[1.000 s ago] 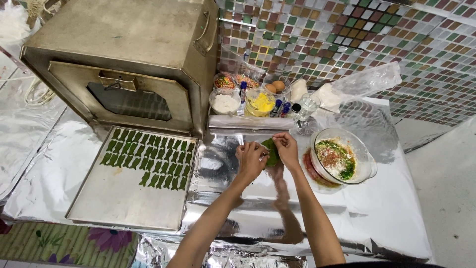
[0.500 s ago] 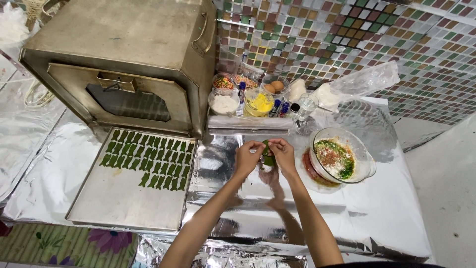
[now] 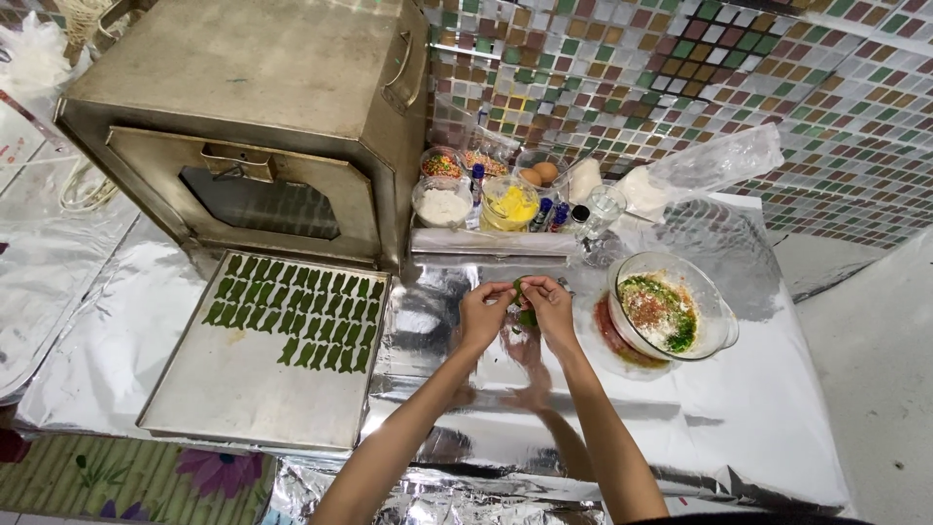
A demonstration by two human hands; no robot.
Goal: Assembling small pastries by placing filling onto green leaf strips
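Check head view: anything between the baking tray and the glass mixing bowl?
Yes. Both hands, left hand and right hand, pinch a green leaf piece over the foil-covered table, between the baking tray and glass bowl.

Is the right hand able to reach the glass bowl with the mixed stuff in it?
Probably yes. The right hand is just beside the glass bowl, with only bare foil between them. But both hands are pinching a small green piece, so it would likely need to let go first.

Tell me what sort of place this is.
Probably a home kitchen set up for baking: a metal box oven behind a baking tray of green pieces, a glass bowl of chopped filling, and small ingredient tubs against a mosaic-tiled wall.
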